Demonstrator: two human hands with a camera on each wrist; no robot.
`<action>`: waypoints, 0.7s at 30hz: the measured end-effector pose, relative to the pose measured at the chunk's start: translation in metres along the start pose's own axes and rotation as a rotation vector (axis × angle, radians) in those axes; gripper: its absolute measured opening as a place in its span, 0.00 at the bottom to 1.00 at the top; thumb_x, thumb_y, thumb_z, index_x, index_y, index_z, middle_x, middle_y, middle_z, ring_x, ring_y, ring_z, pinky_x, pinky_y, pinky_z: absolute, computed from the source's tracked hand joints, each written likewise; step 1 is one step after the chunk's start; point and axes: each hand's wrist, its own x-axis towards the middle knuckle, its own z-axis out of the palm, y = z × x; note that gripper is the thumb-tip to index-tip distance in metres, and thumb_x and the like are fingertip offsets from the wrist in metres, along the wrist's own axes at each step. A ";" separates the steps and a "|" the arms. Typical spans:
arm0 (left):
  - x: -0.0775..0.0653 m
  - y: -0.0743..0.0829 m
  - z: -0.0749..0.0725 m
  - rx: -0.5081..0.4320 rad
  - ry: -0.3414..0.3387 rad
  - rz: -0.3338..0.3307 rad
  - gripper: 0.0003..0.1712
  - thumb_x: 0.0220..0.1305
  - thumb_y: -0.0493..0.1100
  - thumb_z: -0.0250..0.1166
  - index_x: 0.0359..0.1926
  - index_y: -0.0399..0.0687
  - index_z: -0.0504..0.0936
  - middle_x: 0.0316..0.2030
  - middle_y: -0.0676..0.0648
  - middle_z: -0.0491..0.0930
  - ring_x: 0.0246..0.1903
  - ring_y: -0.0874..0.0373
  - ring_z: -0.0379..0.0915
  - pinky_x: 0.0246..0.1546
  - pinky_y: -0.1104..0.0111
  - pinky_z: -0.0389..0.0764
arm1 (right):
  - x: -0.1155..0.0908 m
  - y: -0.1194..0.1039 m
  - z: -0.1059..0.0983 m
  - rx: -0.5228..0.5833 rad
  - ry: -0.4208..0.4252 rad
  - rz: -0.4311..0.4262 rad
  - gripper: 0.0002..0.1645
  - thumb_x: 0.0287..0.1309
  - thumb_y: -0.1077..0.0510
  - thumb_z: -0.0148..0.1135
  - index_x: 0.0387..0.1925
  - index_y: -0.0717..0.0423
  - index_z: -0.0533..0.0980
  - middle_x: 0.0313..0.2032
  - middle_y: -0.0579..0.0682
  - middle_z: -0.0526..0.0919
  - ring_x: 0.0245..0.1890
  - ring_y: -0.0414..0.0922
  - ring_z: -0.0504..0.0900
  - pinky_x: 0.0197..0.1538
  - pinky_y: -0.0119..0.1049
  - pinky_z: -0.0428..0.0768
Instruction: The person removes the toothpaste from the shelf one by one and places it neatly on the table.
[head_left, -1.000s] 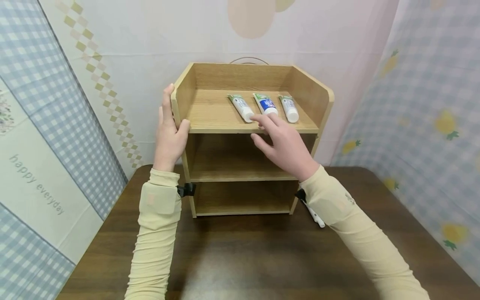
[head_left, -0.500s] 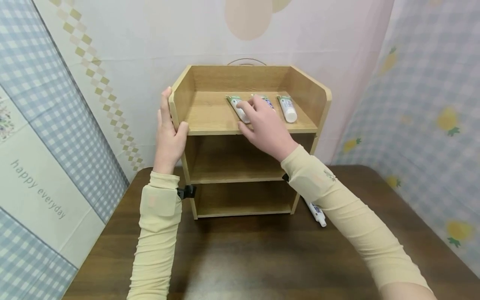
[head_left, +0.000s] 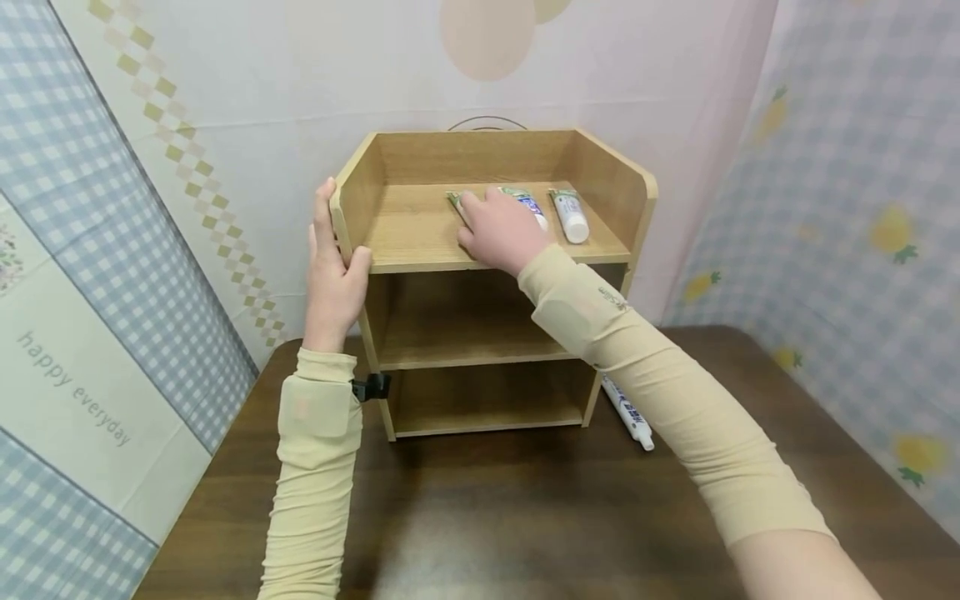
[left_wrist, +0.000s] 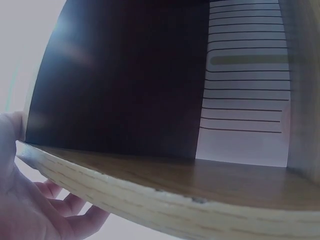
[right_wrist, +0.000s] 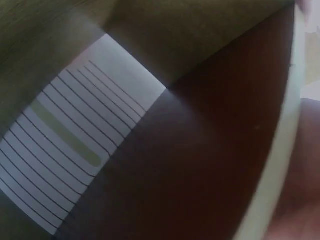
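My left hand (head_left: 333, 275) grips the left side panel of a small wooden shelf unit (head_left: 408, 229), thumb on the front edge and fingers behind. In the left wrist view, that hand (left_wrist: 40, 210) wraps the board's edge. Over the top shelf, my right hand (head_left: 504, 232) holds the leftmost white-and-green squeeze tube (head_left: 455, 202), covering most of it. Beside it lie a blue-and-white squeeze tube (head_left: 534, 210), partly hidden by the hand, and a white squeeze tube (head_left: 570, 218). The right wrist view catches only a blurred bit of hand (right_wrist: 302, 195).
Another white tube (head_left: 628, 417) with blue print lies on the dark wooden table (head_left: 510, 517), by the unit's right foot. Below the top are a middle shelf (head_left: 465, 333) and a bottom shelf (head_left: 487, 412). Patterned cloth (head_left: 720, 167) hangs behind and at both sides.
My right hand has moved left and away from me, from in front of the middle tube onto the leftmost one, and its fingers have closed there. The left hand keeps its grip.
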 end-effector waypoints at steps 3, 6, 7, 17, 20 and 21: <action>-0.001 0.000 0.001 0.009 -0.004 0.008 0.47 0.56 0.35 0.50 0.72 0.79 0.50 0.68 0.42 0.59 0.50 0.50 0.63 0.46 0.53 0.69 | 0.003 0.002 0.004 -0.020 0.010 0.012 0.16 0.64 0.55 0.45 0.46 0.61 0.70 0.39 0.61 0.76 0.41 0.58 0.77 0.44 0.51 0.75; -0.001 0.000 0.002 -0.005 -0.009 0.014 0.47 0.56 0.34 0.50 0.72 0.77 0.51 0.68 0.42 0.58 0.51 0.50 0.62 0.47 0.54 0.69 | 0.002 0.003 0.010 -0.034 0.053 0.002 0.15 0.65 0.55 0.45 0.46 0.61 0.71 0.37 0.60 0.76 0.39 0.57 0.77 0.42 0.50 0.75; -0.001 0.000 0.002 -0.011 -0.007 0.015 0.47 0.56 0.34 0.50 0.72 0.78 0.51 0.67 0.42 0.58 0.50 0.51 0.62 0.48 0.54 0.69 | 0.002 0.003 0.011 -0.035 0.075 -0.011 0.15 0.66 0.55 0.45 0.46 0.61 0.71 0.36 0.60 0.76 0.37 0.56 0.77 0.41 0.49 0.75; 0.002 -0.002 0.000 0.003 -0.007 0.010 0.47 0.56 0.35 0.50 0.72 0.78 0.50 0.64 0.39 0.60 0.52 0.50 0.62 0.50 0.52 0.69 | -0.012 0.000 0.025 0.053 0.257 -0.144 0.19 0.68 0.57 0.46 0.54 0.56 0.75 0.35 0.56 0.79 0.35 0.52 0.76 0.41 0.45 0.73; 0.003 -0.002 0.001 -0.010 -0.007 0.012 0.46 0.56 0.34 0.49 0.73 0.77 0.51 0.65 0.39 0.60 0.53 0.50 0.61 0.51 0.51 0.68 | -0.019 -0.001 0.026 0.085 0.290 -0.182 0.19 0.66 0.56 0.49 0.54 0.55 0.76 0.36 0.57 0.80 0.35 0.52 0.77 0.40 0.44 0.74; 0.003 -0.001 0.001 -0.015 -0.007 0.012 0.46 0.57 0.34 0.49 0.73 0.76 0.51 0.65 0.39 0.60 0.53 0.50 0.61 0.52 0.51 0.68 | -0.021 -0.001 0.026 0.093 0.300 -0.190 0.18 0.66 0.55 0.50 0.54 0.55 0.77 0.38 0.57 0.81 0.36 0.52 0.77 0.40 0.44 0.74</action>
